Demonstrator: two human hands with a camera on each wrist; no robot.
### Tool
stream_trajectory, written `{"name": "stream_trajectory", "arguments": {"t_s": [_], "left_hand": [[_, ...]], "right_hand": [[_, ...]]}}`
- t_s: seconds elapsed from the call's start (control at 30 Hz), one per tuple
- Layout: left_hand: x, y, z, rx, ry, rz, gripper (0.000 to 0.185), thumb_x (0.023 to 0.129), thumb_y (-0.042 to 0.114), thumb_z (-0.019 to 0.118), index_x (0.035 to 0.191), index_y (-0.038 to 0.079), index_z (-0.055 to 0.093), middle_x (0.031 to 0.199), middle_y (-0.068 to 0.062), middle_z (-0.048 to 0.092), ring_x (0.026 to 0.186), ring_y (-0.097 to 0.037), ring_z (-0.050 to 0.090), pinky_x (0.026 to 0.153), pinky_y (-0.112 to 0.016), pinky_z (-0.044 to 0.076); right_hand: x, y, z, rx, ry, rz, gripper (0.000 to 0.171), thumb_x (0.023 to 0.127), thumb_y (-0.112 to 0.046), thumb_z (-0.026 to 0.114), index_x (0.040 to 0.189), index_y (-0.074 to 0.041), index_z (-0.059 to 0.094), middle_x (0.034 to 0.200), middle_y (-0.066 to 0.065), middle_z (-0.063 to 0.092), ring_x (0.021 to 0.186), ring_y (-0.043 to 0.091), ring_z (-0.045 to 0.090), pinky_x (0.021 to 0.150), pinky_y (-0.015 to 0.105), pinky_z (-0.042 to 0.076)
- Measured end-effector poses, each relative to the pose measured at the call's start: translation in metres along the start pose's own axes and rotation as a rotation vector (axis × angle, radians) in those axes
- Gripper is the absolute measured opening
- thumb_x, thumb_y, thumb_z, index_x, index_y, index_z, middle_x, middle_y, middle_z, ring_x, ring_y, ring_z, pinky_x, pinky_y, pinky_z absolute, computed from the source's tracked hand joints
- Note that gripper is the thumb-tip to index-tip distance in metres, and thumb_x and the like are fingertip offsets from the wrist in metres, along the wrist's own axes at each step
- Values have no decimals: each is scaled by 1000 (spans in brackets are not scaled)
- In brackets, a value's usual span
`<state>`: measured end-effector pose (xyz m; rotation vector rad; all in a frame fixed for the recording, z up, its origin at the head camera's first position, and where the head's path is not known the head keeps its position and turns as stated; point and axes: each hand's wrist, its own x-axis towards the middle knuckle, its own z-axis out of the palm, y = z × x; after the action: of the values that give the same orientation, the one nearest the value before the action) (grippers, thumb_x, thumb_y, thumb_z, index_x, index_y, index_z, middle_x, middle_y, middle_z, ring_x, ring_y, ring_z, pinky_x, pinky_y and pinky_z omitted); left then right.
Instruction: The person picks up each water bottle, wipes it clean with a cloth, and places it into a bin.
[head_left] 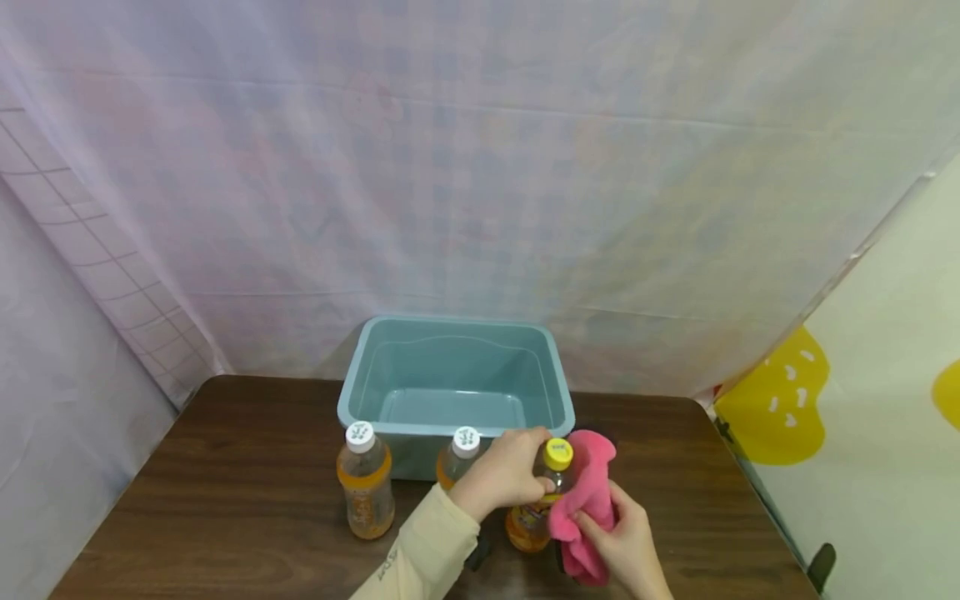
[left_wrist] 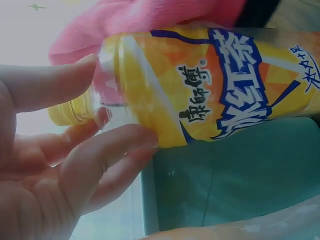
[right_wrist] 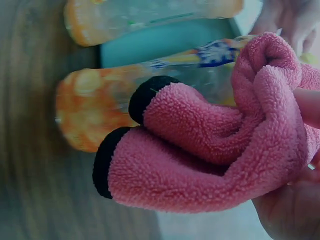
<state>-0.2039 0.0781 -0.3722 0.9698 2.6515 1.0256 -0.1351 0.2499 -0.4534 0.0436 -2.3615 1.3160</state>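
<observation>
Bottle [head_left: 534,518] and cloth [head_left: 589,498], tub [head_left: 420,429] at worktop's [head_left: 255,483] far edge
Left hand [head_left: 512,471] grasps bottle's neck; right hand [head_left: 628,540] pinches cloth, apparently against bottle.

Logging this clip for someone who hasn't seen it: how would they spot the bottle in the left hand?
Find the blue-green plastic bin on the wooden table. In front of its right end, the left hand grips an iced-tea bottle near the neck, beside a pink cloth in the right hand. This bottle's yellow cap sets it apart from the two white-capped bottles.
</observation>
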Motion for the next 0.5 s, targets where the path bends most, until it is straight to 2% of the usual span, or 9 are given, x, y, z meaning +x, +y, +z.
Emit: {"name": "stream_trajectory", "arguments": {"t_s": [0.23,0.37,0.5], "left_hand": [[3,-1,-2,12,-20,-8,44,73,11,73,112,5,55,98,-4,61,86,-12,58,71,-21,48],[3,-1,-1,28,-20,0,44,72,12,74,111,5,55,97,-3,61,87,-12,57,72,-22,48],[3,-1,0,36,-20,13,42,72,12,74,109,5,55,95,-2,60,86,-12,57,71,-22,47]], "right_hand": [[-7,23,17,43,6,-57,29,61,11,73,87,4,62,70,4,63,62,-2,52,53,19,44],[-15,39,28,14,-42,49,28,62,6,75,87,4,63,71,7,64,61,-2,52,55,21,45],[-23,53,36,-80,-82,136,29,63,0,76,89,2,63,70,7,63,60,-1,51,55,24,45]]}}
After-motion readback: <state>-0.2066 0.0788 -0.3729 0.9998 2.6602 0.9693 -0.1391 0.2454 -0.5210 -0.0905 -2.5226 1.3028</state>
